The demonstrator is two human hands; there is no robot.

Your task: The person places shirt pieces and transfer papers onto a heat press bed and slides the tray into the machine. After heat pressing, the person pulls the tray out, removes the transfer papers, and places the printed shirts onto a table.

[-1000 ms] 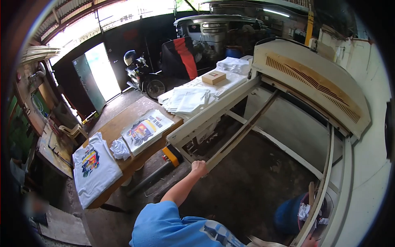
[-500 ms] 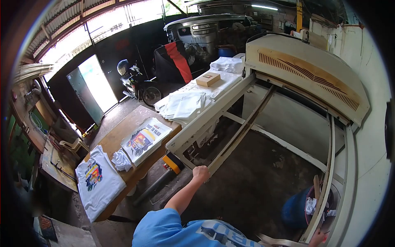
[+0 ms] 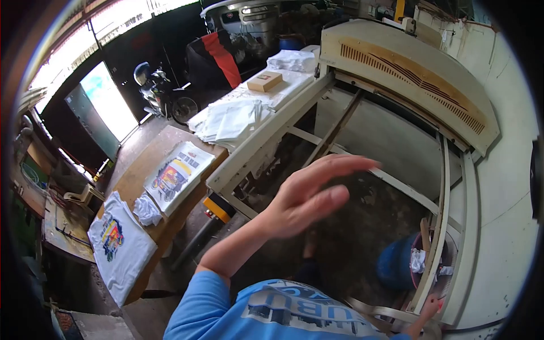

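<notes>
My left hand is raised in front of my body, above the bare metal frame of a large machine. Its fingers are stretched out and the thumb stands apart, with nothing held. At the lower right, my right hand is small in view and looks closed beside the frame's right-hand rail. A bit of red shows at its fingers, too small to name. The machine's cream hood, vented and brown-stained, spans the far end of the frame.
Printed white shirts and a printed stack lie on a wooden table at left. Behind are white sheets and a cardboard box. A blue drum and a bin stand inside the frame. A motorcycle is parked behind.
My left hand has let go of the near end of the frame, risen and opened, moving rightward. My right hand stays by the right rail. The view has shifted.
</notes>
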